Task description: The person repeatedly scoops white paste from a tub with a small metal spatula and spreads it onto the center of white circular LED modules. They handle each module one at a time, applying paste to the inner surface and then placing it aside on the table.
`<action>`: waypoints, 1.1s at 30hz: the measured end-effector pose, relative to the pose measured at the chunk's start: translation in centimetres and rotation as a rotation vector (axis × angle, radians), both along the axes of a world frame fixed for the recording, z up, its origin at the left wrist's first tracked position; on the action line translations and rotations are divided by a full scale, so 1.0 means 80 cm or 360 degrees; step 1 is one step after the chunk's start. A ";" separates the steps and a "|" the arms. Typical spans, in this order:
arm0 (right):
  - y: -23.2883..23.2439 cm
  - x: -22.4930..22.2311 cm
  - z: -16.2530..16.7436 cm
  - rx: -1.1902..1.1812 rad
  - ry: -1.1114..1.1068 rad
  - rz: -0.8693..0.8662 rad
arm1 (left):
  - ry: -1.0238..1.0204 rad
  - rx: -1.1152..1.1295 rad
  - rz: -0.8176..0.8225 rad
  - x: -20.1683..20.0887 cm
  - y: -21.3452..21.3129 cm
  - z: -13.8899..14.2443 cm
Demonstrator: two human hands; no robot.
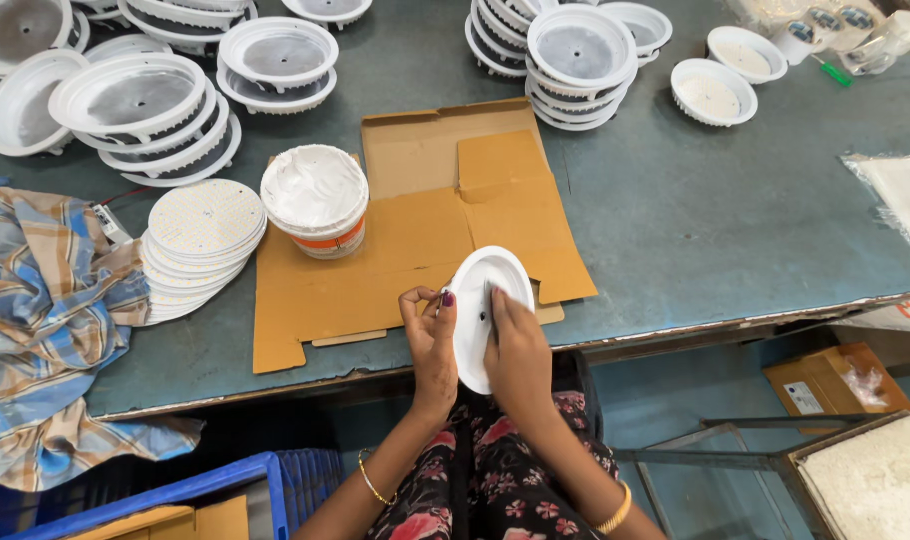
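Observation:
A round white disc (482,305) stands tilted on edge over the table's near rim, held between both hands. My left hand (431,340) grips its left rim with thumb and fingers. My right hand (516,350) presses on its face and right rim, the fingers lying across the middle. Just beyond it lies a flattened brown cardboard sheet (415,250). On that sheet sits a white tub (316,198) with an orange band, full of white paste. A stack of flat white dotted discs (203,240) stands to the left of the tub.
Stacks of white round housings (145,110) fill the back left, more stacks (575,50) the back middle, and two single housings (713,90) the back right. A checked cloth (45,300) drapes the left edge. A blue crate (175,500) and a tray of white material (865,480) sit below.

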State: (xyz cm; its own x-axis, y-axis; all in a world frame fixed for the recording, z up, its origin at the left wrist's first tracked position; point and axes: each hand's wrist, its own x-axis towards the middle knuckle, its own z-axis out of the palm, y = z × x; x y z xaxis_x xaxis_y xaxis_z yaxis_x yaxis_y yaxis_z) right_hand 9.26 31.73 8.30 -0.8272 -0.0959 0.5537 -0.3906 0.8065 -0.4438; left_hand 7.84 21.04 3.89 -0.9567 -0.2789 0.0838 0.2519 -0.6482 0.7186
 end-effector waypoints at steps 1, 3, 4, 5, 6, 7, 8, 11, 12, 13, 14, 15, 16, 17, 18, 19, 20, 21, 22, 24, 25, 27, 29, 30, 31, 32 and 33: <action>0.001 0.010 -0.001 0.0037 -0.0064 0.0006 | -0.0022 0.0015 -0.0004 0.000 -0.001 0.002; 0.007 0.022 0.002 0.0032 -0.0166 0.0049 | -0.0032 0.0036 -0.0007 -0.002 -0.002 0.005; 0.014 0.028 0.006 -0.0010 -0.0201 0.0086 | -0.0018 0.0042 -0.0004 -0.003 -0.003 0.006; 0.020 0.030 0.010 -0.0051 -0.0238 0.0123 | -0.0008 0.0050 -0.0002 -0.004 -0.002 0.007; 0.025 0.024 0.014 -0.0105 -0.0240 0.0043 | 0.0000 0.0019 0.0013 -0.004 -0.001 0.007; 0.029 0.013 0.018 -0.0158 -0.0245 -0.0039 | 0.0003 -0.0011 0.0026 -0.004 0.000 0.008; 0.032 0.002 0.021 -0.0209 -0.0252 -0.0121 | 0.0004 -0.0040 0.0039 -0.003 0.001 0.008; 0.029 -0.037 0.032 -0.0338 -0.0475 -0.0141 | 0.0009 -0.0118 0.0063 0.003 0.005 0.011; 0.025 -0.043 0.036 -0.0330 -0.0495 -0.0156 | 0.0000 -0.0097 0.0038 0.005 0.005 0.012; 0.019 -0.048 0.041 -0.0322 -0.0512 -0.0168 | -0.0008 -0.0077 0.0017 0.006 0.004 0.014; 0.013 -0.052 0.047 -0.0313 -0.0531 -0.0179 | -0.0016 -0.0057 -0.0003 0.007 0.003 0.015; 0.007 -0.052 0.052 -0.0255 -0.0585 -0.0178 | -0.0025 -0.0076 0.0005 0.007 0.001 0.016; 0.003 -0.048 0.057 -0.0194 -0.0640 -0.0178 | -0.0036 -0.0093 0.0011 0.007 0.001 0.017; 0.000 -0.045 0.062 -0.0132 -0.0696 -0.0180 | -0.0049 -0.0109 0.0016 0.006 -0.001 0.016; -0.003 -0.039 0.067 -0.0150 -0.0572 0.0000 | -0.0056 -0.0096 0.0004 0.005 -0.002 0.017; -0.007 -0.029 0.069 -0.0168 -0.0446 0.0179 | -0.0062 -0.0082 -0.0011 0.002 -0.004 0.015; -0.009 -0.018 0.071 -0.0184 -0.0321 0.0355 | -0.0071 -0.0067 -0.0025 0.000 -0.007 0.014; -0.010 -0.008 0.071 -0.0097 -0.0312 0.0458 | -0.0120 -0.0085 -0.0028 -0.003 -0.010 0.012; -0.009 0.003 0.072 -0.0009 -0.0301 0.0558 | -0.0167 -0.0104 -0.0032 -0.008 -0.015 0.009; -0.005 0.013 0.072 0.0096 -0.0263 0.0738 | -0.0263 -0.0045 -0.0048 -0.020 -0.028 0.003; 0.000 0.015 0.071 0.0114 -0.0238 0.0815 | -0.0313 0.0034 -0.0062 -0.028 -0.036 -0.001; 0.010 0.007 0.068 0.0099 -0.0253 0.0812 | -0.0419 0.0105 -0.0098 -0.046 -0.055 -0.011; 0.019 0.000 0.064 0.0030 -0.0339 0.0655 | -0.0539 0.0090 -0.0137 -0.065 -0.076 -0.024; 0.023 -0.009 0.062 -0.0035 -0.0345 0.0610 | -0.0528 -0.0030 -0.0133 -0.074 -0.086 -0.031; 0.027 -0.021 0.061 -0.0102 -0.0354 0.0565 | -0.0520 -0.0151 -0.0128 -0.081 -0.095 -0.036; 0.028 -0.031 0.059 -0.0172 -0.0362 0.0519 | -0.0512 -0.0276 -0.0123 -0.085 -0.102 -0.039; 0.027 -0.040 0.056 -0.0200 -0.0321 0.0478 | -0.0509 -0.0448 -0.0128 -0.085 -0.108 -0.039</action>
State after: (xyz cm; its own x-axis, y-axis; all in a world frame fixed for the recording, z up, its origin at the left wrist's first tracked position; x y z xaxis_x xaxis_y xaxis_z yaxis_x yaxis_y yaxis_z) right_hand 6.03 33.86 12.81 -0.8660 -0.2922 0.4058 -0.4961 0.6038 -0.6240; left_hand 1.01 12.36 0.76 -0.9646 -0.2108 -0.1583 -0.0555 -0.4243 0.9038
